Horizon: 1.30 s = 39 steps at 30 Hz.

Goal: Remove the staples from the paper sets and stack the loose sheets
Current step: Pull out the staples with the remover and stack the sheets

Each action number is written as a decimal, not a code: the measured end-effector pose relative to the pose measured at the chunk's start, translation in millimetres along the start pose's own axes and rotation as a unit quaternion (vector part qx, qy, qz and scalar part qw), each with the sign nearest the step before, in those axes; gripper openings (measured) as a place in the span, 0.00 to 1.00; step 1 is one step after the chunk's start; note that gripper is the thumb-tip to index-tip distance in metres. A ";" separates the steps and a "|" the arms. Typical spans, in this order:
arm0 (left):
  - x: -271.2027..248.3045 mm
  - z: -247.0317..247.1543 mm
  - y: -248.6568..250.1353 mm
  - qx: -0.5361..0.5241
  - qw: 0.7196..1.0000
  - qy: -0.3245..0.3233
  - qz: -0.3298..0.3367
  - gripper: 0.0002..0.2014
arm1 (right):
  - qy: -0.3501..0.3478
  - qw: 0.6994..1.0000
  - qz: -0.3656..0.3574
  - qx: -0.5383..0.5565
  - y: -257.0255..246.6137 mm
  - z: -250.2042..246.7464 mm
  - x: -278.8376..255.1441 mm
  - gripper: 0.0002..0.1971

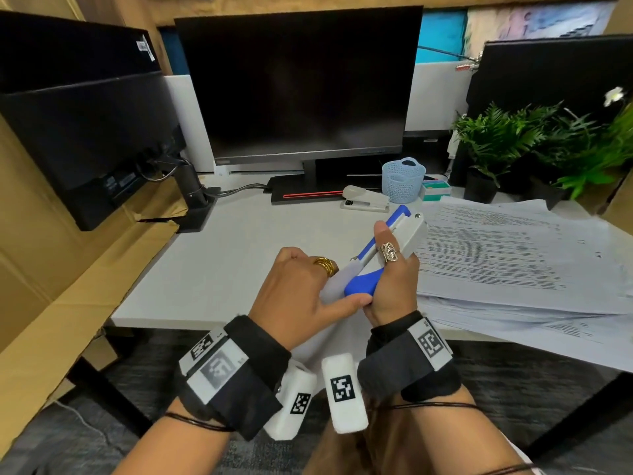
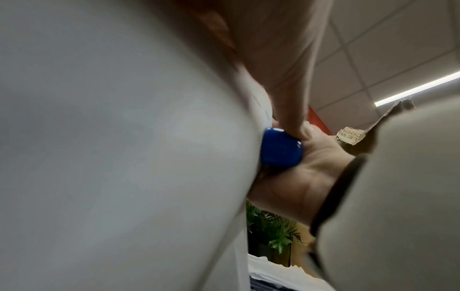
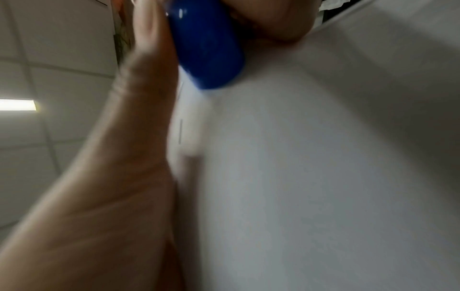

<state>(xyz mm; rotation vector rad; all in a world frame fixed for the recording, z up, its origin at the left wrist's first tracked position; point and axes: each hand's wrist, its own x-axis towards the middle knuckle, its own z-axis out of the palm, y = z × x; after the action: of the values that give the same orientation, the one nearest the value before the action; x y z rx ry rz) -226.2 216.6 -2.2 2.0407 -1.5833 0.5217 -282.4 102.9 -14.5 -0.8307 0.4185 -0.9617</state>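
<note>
My right hand (image 1: 390,272) grips a blue-and-white staple remover (image 1: 383,248), held up above the desk's front edge with its nose pointing up and away. Its blue handle end (image 2: 281,147) (image 3: 206,49) sits in the right palm. My left hand (image 1: 305,282) holds a white paper set (image 1: 330,289) against the tool, fingers curled, thumb reaching to the blue handle. The sheet (image 2: 124,157) (image 3: 323,177) hangs down between my wrists and fills both wrist views. The staple itself is hidden.
A wide pile of printed sheets (image 1: 513,255) covers the desk's right side and overhangs the front edge. A grey stapler (image 1: 366,198), a pale blue basket (image 1: 403,180) and a monitor (image 1: 301,87) stand behind. Plants (image 1: 507,138) sit at the back right, cardboard (image 1: 51,269) at the left.
</note>
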 end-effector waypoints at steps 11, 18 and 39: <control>-3.3 -11.0 -7.1 -0.111 0.993 0.004 -0.044 0.23 | 0.000 0.993 0.036 0.109 -11.5 -1.7 -2.1 0.04; -2.1 -15.4 4.9 -0.078 0.992 -0.064 -0.076 0.23 | 0.031 0.998 0.008 0.057 -8.1 -1.1 -3.8 0.03; -9.7 -11.2 -32.1 -0.103 0.977 -0.015 -0.186 0.25 | -0.029 0.987 0.084 -0.133 -5.5 11.6 43.3 0.27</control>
<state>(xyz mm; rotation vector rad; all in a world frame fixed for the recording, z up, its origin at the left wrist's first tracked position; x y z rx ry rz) -197.6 237.2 -3.8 2.1190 -1.1727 0.1797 -255.1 69.5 -1.2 -1.0452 0.5649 -0.7316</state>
